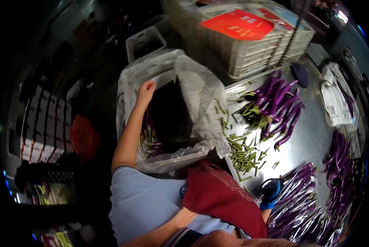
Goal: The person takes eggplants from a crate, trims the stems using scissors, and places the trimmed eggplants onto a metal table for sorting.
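Observation:
My bare left hand [146, 90] has its fingers curled over a crate [175, 164] lined with translucent plastic film [192, 74]. Beside that hand a dark sheet-like area [172, 114] fills much of the crate. Purple eggplants [147, 131] show along its left and lower edges. Whether the fingers pinch anything is unclear. In a blue glove, my right hand [271, 191] is at the metal table's near edge, against clear-wrapped eggplants [295, 197]. A dark rounded thing at its fingers is too blurred to name. Long loose eggplants [277, 102] lie farther back.
Cut green stems [241, 152] litter the metal table [311, 123]. More eggplants [340, 173] line its right side, below a white bag [335, 98]. A pale plastic crate [255, 57] bears a red printed sheet [240, 24]. Stacked boxes [45, 123] stand left. A bare forearm [169, 223] reaches the maroon apron [221, 197].

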`<state>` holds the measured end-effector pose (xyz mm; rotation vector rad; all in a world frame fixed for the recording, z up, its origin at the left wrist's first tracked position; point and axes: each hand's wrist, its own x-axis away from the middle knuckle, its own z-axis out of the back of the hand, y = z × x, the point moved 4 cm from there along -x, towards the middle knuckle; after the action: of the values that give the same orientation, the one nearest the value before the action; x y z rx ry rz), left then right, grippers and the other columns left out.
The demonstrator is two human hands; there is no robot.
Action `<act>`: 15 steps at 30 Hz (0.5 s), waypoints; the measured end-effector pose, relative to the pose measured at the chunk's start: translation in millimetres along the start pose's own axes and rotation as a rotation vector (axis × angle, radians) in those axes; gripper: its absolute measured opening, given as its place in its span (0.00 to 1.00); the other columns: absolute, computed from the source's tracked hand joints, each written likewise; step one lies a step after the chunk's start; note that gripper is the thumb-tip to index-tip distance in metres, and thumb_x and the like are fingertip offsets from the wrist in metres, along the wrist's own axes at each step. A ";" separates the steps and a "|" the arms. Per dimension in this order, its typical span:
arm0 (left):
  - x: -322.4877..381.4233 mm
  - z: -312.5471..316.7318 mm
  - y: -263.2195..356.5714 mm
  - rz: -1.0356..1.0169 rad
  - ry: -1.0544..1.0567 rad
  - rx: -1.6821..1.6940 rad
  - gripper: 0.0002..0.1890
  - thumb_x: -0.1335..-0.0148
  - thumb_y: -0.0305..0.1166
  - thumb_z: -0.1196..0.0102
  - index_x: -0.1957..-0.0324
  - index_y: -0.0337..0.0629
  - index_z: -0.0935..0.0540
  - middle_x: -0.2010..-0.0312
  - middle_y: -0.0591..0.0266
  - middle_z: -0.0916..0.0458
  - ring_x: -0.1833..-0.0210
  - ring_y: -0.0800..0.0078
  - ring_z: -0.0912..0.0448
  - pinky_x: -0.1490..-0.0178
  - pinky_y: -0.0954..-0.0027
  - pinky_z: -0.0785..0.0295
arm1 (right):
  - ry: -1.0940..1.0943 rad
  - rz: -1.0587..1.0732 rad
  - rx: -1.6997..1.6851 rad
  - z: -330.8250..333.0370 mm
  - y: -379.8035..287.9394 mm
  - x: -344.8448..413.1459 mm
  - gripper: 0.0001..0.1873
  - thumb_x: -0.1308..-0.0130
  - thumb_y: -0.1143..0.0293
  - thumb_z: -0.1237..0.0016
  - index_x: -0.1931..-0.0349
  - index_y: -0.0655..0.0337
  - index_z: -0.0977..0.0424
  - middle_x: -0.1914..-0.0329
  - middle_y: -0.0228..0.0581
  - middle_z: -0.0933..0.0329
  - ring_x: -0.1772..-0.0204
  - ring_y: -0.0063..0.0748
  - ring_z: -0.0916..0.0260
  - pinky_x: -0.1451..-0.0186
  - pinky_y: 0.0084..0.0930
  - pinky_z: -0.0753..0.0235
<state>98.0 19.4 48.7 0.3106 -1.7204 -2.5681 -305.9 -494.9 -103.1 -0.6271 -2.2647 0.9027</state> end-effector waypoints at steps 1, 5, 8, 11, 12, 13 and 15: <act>9.4 13.3 -15.5 0.173 -0.031 -0.020 0.10 0.43 0.33 0.53 0.61 0.39 0.25 0.71 0.64 0.25 0.71 0.79 0.28 0.67 0.78 0.34 | 0.068 -0.019 0.043 -22.4 -10.3 12.5 0.19 0.37 0.69 0.67 0.45 0.49 0.46 0.81 0.28 0.39 0.85 0.19 0.45 0.87 0.16 0.45; 31.7 21.1 -110.4 0.588 -0.107 0.058 0.12 0.45 0.37 0.52 0.61 0.43 0.26 0.72 0.65 0.24 0.73 0.79 0.28 0.72 0.79 0.34 | -0.201 0.048 0.149 -64.6 -7.1 1.9 0.21 0.36 0.69 0.68 0.42 0.51 0.49 0.80 0.30 0.39 0.85 0.18 0.45 0.86 0.13 0.44; 41.9 -20.6 -159.4 0.717 -0.242 0.107 0.12 0.48 0.37 0.51 0.64 0.44 0.26 0.75 0.64 0.24 0.76 0.76 0.27 0.73 0.72 0.33 | -0.132 -0.041 0.154 -125.6 8.4 2.5 0.19 0.38 0.72 0.66 0.46 0.53 0.45 0.82 0.29 0.40 0.85 0.17 0.46 0.87 0.12 0.45; 41.6 -50.4 -186.7 0.745 -0.348 0.132 0.11 0.49 0.35 0.53 0.64 0.44 0.26 0.75 0.64 0.25 0.76 0.74 0.27 0.73 0.68 0.33 | -0.170 -0.037 0.303 -157.4 22.0 15.8 0.20 0.41 0.72 0.61 0.47 0.57 0.44 0.80 0.29 0.39 0.83 0.16 0.45 0.84 0.11 0.44; 41.1 -58.8 -195.3 0.745 -0.387 0.122 0.11 0.49 0.35 0.53 0.64 0.44 0.26 0.75 0.64 0.25 0.76 0.73 0.27 0.73 0.67 0.33 | -0.158 -0.024 0.387 -163.1 23.9 21.7 0.20 0.41 0.72 0.61 0.47 0.59 0.44 0.80 0.29 0.38 0.83 0.15 0.45 0.83 0.11 0.44; 42.2 -64.8 -202.5 0.733 -0.403 0.079 0.09 0.50 0.33 0.54 0.67 0.44 0.26 0.77 0.64 0.26 0.77 0.73 0.28 0.74 0.68 0.34 | -0.148 -0.012 0.471 -173.7 25.4 28.2 0.21 0.42 0.72 0.60 0.47 0.61 0.44 0.80 0.29 0.38 0.83 0.15 0.45 0.81 0.11 0.44; 51.0 -76.2 -210.8 0.686 -0.596 -0.075 0.07 0.50 0.32 0.54 0.72 0.43 0.24 0.79 0.63 0.25 0.77 0.71 0.26 0.75 0.66 0.33 | -0.059 -0.057 0.673 -186.9 29.4 38.8 0.21 0.43 0.73 0.60 0.49 0.65 0.42 0.80 0.28 0.38 0.83 0.15 0.45 0.81 0.11 0.45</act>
<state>79.4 24.2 -180.4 -0.9630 -1.4648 -2.2766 -198.7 -369.8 -2.3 -0.2291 -1.8380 1.5597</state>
